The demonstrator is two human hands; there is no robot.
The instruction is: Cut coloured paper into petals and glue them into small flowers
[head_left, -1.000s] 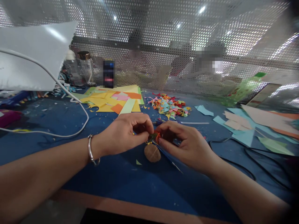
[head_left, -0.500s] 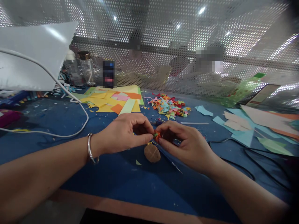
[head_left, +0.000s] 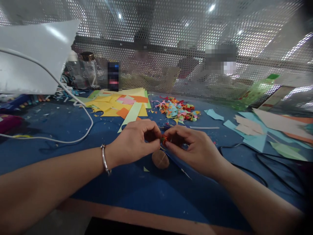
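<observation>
My left hand (head_left: 133,142) and my right hand (head_left: 194,148) meet over the blue mat (head_left: 137,189) in the middle of the view. Both pinch one small folded paper piece (head_left: 163,139), orange-red with a bit of green, between thumbs and fingertips. A silver bangle (head_left: 105,160) sits on my left wrist. Just below the hands a round brown disc (head_left: 160,159) lies on the mat. A thin metal pin-like tool (head_left: 184,173) lies under my right hand.
Yellow and orange paper sheets (head_left: 117,104) lie behind the hands, with a pile of coloured scraps (head_left: 177,110) to their right. Light blue and beige sheets (head_left: 264,130) fill the right side. A white cable (head_left: 80,137) crosses the left, black cables (head_left: 256,163) the right. A perforated metal screen (head_left: 171,39) stands behind.
Both hands have drawn slightly closer together and a little farther up the mat. The paper piece shows less green and is squeezed tighter between the fingertips.
</observation>
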